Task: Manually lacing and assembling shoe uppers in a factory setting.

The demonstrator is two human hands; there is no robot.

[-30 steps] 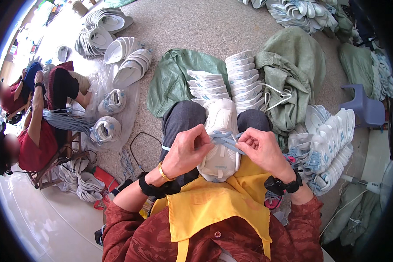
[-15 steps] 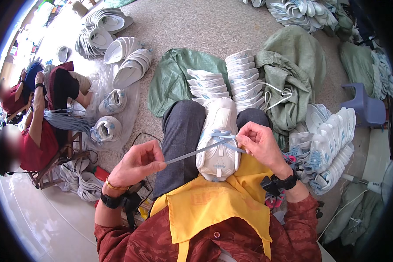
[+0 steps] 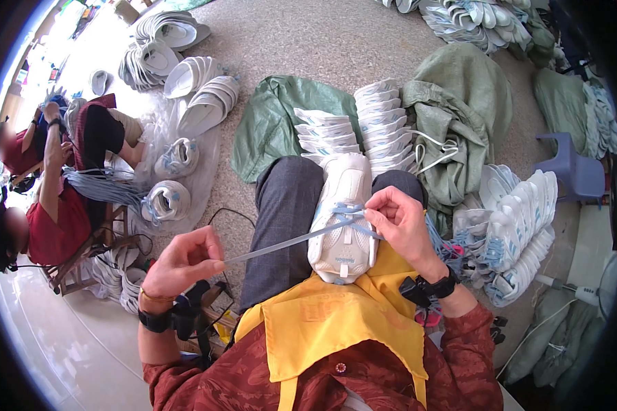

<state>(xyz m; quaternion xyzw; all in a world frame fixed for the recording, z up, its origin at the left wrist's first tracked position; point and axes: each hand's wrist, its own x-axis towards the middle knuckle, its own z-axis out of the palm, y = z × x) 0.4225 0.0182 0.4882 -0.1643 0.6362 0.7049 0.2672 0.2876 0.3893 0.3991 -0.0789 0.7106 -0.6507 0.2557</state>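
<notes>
My left hand [image 3: 186,262] is closed at the tips, with thumb and finger pinching one end of a blue-grey lace [image 3: 281,246], and its other fingers are loosely bent. From there the lace runs tight, rising to the right, toward the white shoe [image 3: 341,236], which lies on my lap between my two hands, just beside the right one. My right hand [image 3: 401,222] has also thumb and forefinger brought together; they pinch a short part of the lace at the upper side of the shoe, though the exact grip is small to see. Below both hands is my yellow apron [image 3: 343,332]. Beyond my right hand stand stacked white shoe pieces [image 3: 385,130], and to the right of it are a row of white shoes [image 3: 517,219] and, farther, a purple-grey stool [image 3: 572,171].
</notes>
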